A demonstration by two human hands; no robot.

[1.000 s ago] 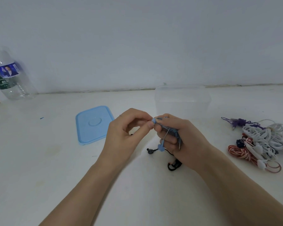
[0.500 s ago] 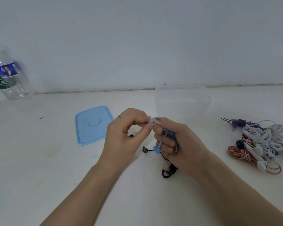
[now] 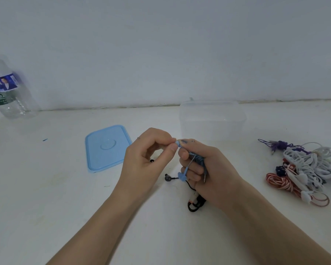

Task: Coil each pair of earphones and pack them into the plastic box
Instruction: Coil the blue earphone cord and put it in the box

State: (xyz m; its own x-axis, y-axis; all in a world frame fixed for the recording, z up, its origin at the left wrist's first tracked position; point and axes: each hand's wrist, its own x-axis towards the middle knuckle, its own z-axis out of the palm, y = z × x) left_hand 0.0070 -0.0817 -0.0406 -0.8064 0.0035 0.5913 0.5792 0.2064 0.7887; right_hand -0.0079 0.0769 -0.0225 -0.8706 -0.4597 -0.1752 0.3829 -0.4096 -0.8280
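From the head view we see both hands meeting above the white table (image 3: 46,188). The right hand (image 3: 208,169) has its fingers curled round a bundle of blue earphones (image 3: 198,159), the cord wound over the fingers; one blue earbud (image 3: 181,176) hangs below on a short length of cord, and a metal plug pokes out by the little finger. The left hand (image 3: 147,165) pinches the other blue earbud between thumb and forefinger, its grip closed tight just beside the right forefinger tip. Under the right hand lies a pair of black earphones (image 3: 194,204) on the table, one bud lying loose towards the left. The clear plastic box (image 3: 212,119) stands open behind the hands, and we can make out nothing in it. Its blue lid (image 3: 106,148) lies flat to the left. At the right sits a tangled heap of earphones (image 3: 304,169), white, purple and red-striped. A water bottle (image 3: 10,92) stands far left by the wall.
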